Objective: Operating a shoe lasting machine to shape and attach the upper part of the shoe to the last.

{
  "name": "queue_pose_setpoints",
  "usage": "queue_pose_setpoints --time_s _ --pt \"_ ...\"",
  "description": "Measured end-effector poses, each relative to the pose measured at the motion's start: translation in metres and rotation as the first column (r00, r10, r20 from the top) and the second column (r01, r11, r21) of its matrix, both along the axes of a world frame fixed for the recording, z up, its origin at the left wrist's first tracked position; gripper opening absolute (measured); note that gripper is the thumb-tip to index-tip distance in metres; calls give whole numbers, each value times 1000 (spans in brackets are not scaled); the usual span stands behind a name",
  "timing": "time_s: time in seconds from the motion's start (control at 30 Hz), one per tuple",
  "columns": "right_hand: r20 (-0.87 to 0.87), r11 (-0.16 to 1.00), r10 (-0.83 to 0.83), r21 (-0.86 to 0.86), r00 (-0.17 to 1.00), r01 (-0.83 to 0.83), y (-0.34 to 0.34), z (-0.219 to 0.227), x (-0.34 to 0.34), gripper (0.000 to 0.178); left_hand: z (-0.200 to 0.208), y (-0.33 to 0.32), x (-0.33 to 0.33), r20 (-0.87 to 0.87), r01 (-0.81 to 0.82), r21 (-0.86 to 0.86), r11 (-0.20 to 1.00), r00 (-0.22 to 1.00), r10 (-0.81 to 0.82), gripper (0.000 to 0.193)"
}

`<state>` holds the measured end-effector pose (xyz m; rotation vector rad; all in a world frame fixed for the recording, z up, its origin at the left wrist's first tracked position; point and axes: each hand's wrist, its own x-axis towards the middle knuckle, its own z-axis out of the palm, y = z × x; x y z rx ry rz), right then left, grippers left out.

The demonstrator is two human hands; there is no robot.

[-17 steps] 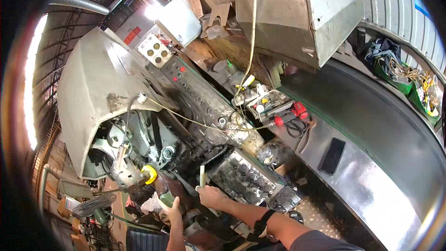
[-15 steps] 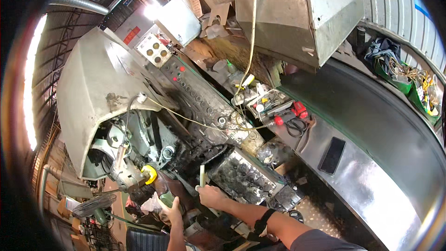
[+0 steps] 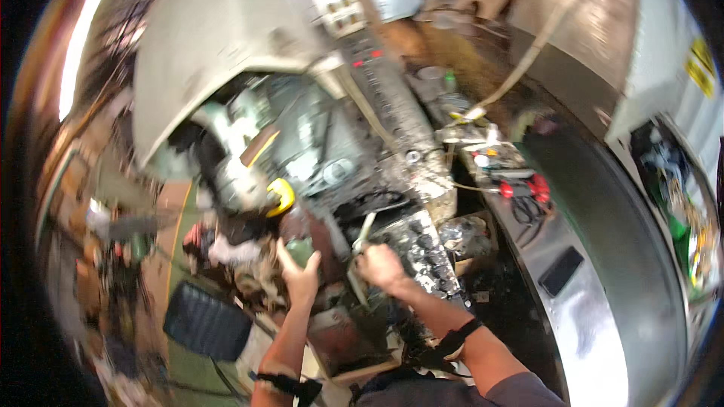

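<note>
My left hand (image 3: 300, 279) is at a green rounded piece (image 3: 300, 249), which shows between its thumb and forefinger. Blur hides the other fingers. The green piece sits against a brown, leather-like part (image 3: 308, 227) below a bright yellow curved piece (image 3: 281, 197) on the machine. To the right, my right hand (image 3: 382, 267) is closed around a pale stick-like handle (image 3: 366, 227), whose upper end stands out above the fist. A pale length also shows below that hand.
A large pale machine hood (image 3: 204, 38) arches over metal parts at the left. A control panel (image 3: 369, 83) with red buttons runs behind. At the right, a metal ledge (image 3: 584, 309) carries a black phone (image 3: 561, 271) and a red-and-black tool (image 3: 526, 190). A dark seat (image 3: 206, 322) stands lower left.
The view has swung, bringing more of both forearms into sight, and it is blurred. My left hand stays at the green piece and my right hand keeps hold of the pale handle.
</note>
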<state>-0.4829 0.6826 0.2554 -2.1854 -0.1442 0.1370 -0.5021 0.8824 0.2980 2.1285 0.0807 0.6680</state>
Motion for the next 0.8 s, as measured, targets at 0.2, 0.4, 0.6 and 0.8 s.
queue_pose_setpoints --time_s 0.2,0.4,0.6,0.8 --pt "110 996 -41 -72 993 49 -4 16 -11 32 12 9 -16 -107 89 -54 995 990 -95 102" --pt "185 993 -93 -59 978 106 -3 8 -13 25 -11 90 -75 -131 304 -551 777 889 -440 62" --pt "136 942 -118 329 984 67 33 40 -16 51 -104 170 -143 -286 8 -671 741 920 -268 48" --pt "336 987 93 -153 937 -43 119 95 -36 147 -94 170 -106 -208 3 -791 612 939 -274 44"
